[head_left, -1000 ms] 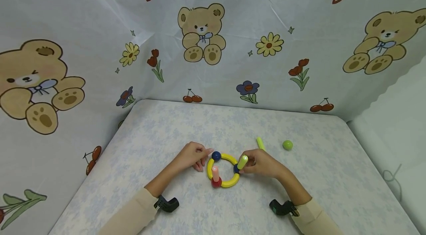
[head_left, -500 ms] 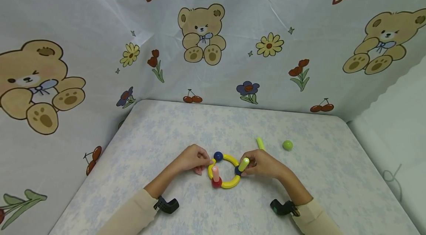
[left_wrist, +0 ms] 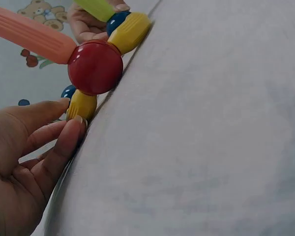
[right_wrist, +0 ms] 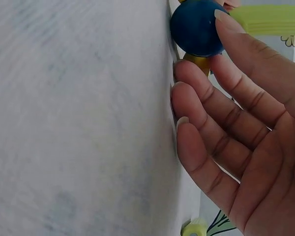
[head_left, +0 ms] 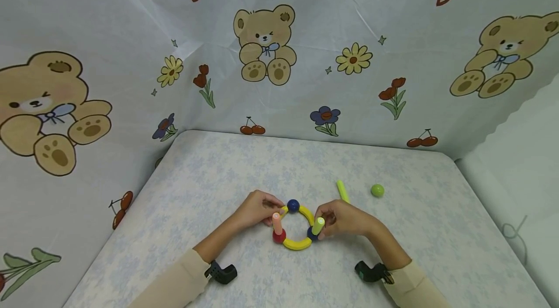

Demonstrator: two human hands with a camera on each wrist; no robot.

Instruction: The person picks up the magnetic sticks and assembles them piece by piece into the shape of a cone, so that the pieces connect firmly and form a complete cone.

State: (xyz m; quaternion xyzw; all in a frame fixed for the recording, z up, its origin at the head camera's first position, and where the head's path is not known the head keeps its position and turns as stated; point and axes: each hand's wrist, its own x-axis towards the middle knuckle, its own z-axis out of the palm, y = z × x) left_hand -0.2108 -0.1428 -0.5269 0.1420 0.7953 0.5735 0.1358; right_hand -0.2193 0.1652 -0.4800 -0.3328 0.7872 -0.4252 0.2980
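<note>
On the table lies a ring of yellow curved rods (head_left: 297,244) joined by a red ball (head_left: 279,235), a back blue ball (head_left: 293,205) and a right blue ball (head_left: 312,234). A pink rod (head_left: 277,223) stands up from the red ball, a light green rod (head_left: 318,225) from the right blue ball. My left hand (head_left: 257,208) pinches the left curved rod (left_wrist: 82,105) between thumb and fingers, just behind the red ball. With thumb on its side and fingers near the adjoining rod, my right hand (head_left: 345,218) holds the right blue ball (right_wrist: 196,27).
Behind my right hand lies a loose light green rod (head_left: 342,190), partly hidden by the hand. Farther right rests a green ball (head_left: 377,190). A bear-printed cloth (head_left: 297,99) hangs along the table's back and left sides.
The ring has turned clockwise as seen from above: the back blue ball moved right, the right one nearer, the red one left. My left hand has come onto the left curved rod and pinches it.
</note>
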